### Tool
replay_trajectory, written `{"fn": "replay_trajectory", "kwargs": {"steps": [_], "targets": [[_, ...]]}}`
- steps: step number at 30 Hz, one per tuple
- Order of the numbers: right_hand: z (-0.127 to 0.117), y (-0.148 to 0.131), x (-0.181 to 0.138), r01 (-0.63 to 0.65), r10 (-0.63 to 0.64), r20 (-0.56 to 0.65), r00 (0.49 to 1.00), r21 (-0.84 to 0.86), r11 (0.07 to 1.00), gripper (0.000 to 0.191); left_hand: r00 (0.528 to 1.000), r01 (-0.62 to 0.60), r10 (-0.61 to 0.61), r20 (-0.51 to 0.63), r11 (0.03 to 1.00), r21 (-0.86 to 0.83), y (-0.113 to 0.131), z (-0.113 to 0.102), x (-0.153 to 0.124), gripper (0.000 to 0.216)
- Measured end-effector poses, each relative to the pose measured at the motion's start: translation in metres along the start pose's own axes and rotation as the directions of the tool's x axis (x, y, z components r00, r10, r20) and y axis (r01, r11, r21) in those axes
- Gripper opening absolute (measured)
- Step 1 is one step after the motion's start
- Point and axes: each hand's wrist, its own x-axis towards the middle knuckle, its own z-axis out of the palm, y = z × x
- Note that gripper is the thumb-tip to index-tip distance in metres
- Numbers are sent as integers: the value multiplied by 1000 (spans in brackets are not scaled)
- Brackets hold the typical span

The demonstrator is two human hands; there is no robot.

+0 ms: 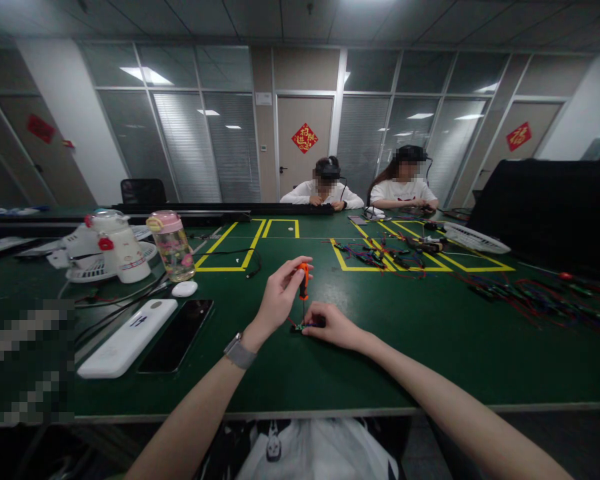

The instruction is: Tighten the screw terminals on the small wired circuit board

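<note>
My left hand, with a watch on its wrist, grips the orange and black handle of a screwdriver. The screwdriver stands upright, its thin shaft pointing down at a small green circuit board on the green table. My right hand rests on the table, its thumb and fingers pinching the right end of that board. Thin red and dark wires show at the board. The screwdriver's tip meets the board close to my right fingertips; the exact contact spot is too small to tell.
A white power bank, a black phone, a white earbud case and a pink-lidded bottle lie or stand at left. Tangled wired boards spread at right. Across the table sit two people wearing headsets.
</note>
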Motion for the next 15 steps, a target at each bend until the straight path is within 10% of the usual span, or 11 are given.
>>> {"fn": "replay_trajectory", "kwargs": {"steps": [15], "targets": [[0, 0, 0, -7, 7, -1, 1000, -3, 1000, 11, 996, -86, 88, -12, 990, 108, -2, -2, -1, 23]]}}
